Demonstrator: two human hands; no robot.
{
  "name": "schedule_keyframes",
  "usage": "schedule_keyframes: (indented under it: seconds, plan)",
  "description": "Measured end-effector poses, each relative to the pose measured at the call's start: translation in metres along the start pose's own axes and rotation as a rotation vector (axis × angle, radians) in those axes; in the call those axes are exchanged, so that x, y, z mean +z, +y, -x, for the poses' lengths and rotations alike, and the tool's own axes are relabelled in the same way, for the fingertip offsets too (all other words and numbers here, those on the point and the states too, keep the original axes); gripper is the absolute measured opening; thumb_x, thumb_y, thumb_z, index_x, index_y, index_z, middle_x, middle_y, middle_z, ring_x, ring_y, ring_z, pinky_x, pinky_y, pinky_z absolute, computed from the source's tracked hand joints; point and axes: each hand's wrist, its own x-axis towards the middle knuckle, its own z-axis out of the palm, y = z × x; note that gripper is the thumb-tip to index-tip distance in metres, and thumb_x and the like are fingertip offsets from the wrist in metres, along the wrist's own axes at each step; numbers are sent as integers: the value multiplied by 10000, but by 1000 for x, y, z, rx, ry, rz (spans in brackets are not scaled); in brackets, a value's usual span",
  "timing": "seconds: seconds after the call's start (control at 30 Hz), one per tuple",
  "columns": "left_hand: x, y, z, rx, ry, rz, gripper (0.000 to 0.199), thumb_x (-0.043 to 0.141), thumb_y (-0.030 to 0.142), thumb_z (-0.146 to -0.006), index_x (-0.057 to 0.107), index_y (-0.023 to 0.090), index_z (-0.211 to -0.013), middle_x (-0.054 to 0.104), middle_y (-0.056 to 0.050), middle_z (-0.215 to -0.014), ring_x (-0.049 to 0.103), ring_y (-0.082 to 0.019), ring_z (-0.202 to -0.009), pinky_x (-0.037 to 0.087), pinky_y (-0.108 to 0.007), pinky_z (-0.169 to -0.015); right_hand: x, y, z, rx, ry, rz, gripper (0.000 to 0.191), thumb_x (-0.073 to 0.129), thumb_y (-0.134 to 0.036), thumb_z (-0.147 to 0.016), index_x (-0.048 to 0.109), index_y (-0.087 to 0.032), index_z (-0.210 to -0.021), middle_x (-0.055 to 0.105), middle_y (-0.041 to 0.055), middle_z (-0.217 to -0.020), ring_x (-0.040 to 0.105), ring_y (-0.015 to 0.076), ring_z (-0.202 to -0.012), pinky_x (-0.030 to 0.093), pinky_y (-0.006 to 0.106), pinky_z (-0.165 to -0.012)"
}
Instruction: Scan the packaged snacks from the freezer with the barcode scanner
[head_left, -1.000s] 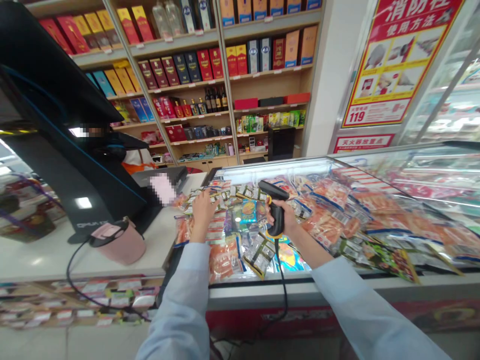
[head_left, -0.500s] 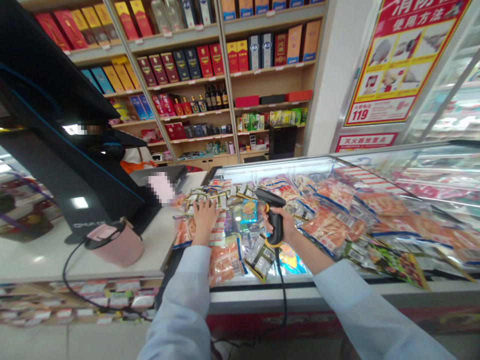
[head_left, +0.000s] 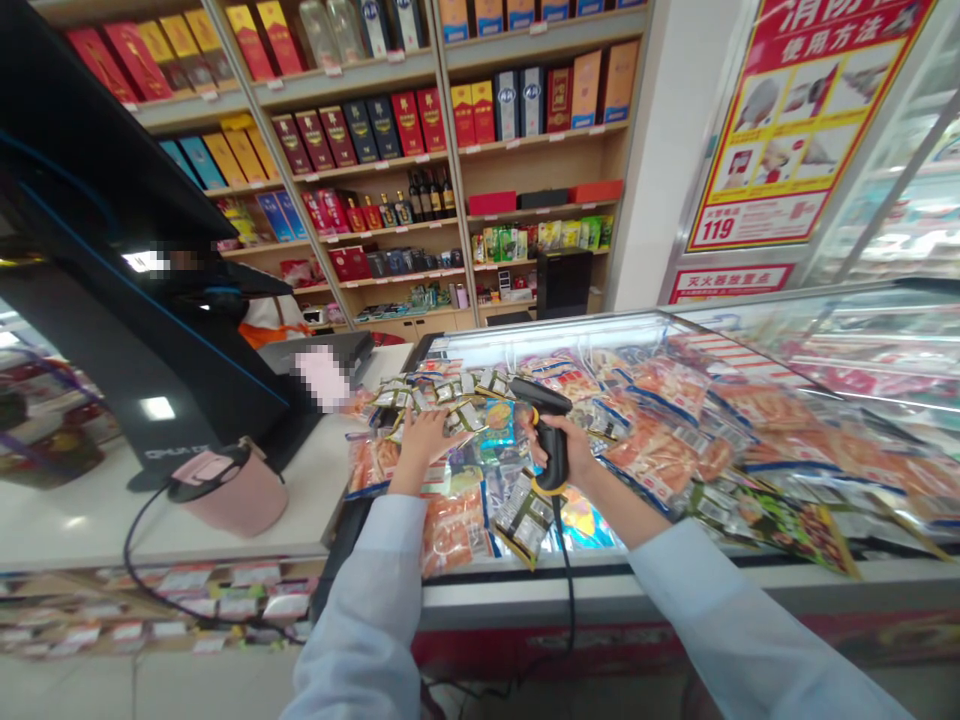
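Two bare hands are held over a heap of sealed plastic snack packets (head_left: 450, 520) piled on a glass-topped white chest freezer (head_left: 570, 590). The left hand (head_left: 424, 450) is spread, its fingers laid flat on the packets. A black-and-yellow corded barcode scanner (head_left: 553, 445) is gripped upright in the closed right hand (head_left: 570, 450), its nose held just above the packets, near the left hand.

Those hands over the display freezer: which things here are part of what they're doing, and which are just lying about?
Part of the work:
left hand, resting on small snack packets
right hand, gripping a black barcode scanner and its cable

Just around:
glass-topped display freezer
pink container
black checkout monitor
shelves of boxed liquor
fire-safety poster
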Motion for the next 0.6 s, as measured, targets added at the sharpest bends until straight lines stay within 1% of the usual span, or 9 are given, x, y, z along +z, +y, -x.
schedule_keyframes:
  seconds: [0.07,0.2,0.3,0.37,0.43,0.47,0.53,0.6]
  plan:
    - [2,-1,1,20,-12,-3,598,500,596,-850,569,195,-1289,654,-143,-1235,541,-322,-1220,126,-585,-1163,0,0,0,0,0,3,184,616,-332,-728,583,-173,-814,586,-18,-617,437,75,-340,378,217,-325]
    - [7,-2,-1,53,2,20,642,600,592,-785,577,192,-1286,634,-151,-1243,521,-351,-1227,180,-570,-1151,0,0,1,-6,-6,13,185,607,-333,-733,575,-176,-824,582,-20,-622,438,77,-344,380,220,-329]
    - [12,-3,-2,69,2,31,654,648,567,-757,584,181,-1280,617,-159,-1243,518,-363,-1227,193,-555,-1151,2,-1,1,-11,1,22,193,613,-336,-721,579,-172,-818,583,-21,-617,441,78,-341,379,222,-329]
    - [13,-3,-3,80,-1,43,693,679,560,-730,579,159,-1285,604,-170,-1234,514,-378,-1225,199,-554,-1149,3,-1,1,-11,11,22,199,621,-335,-712,585,-168,-815,585,-21,-617,442,76,-338,379,221,-329]
    - [12,-2,-3,104,-3,83,771,722,554,-685,554,132,-1308,579,-188,-1236,502,-399,-1230,225,-560,-1138,3,-2,2,-8,18,22,203,629,-336,-705,589,-166,-808,585,-21,-616,443,73,-337,376,217,-328]
    - [11,-1,-3,121,-1,119,821,745,543,-661,530,118,-1330,557,-201,-1249,498,-406,-1232,256,-557,-1126,4,-2,2,-4,21,21,204,633,-336,-702,591,-166,-805,586,-21,-615,444,73,-338,375,215,-327]
    - [8,3,-4,151,14,211,919,780,500,-631,452,95,-1388,490,-233,-1300,518,-403,-1207,358,-532,-1069,4,-2,2,2,25,19,206,638,-339,-693,596,-167,-800,588,-21,-610,444,75,-338,370,214,-324]
    - [7,8,-4,147,40,302,975,793,434,-632,364,100,-1441,402,-257,-1362,580,-379,-1122,458,-495,-969,5,-3,2,8,35,19,212,643,-340,-683,601,-167,-799,592,-21,-606,448,76,-339,367,212,-322]
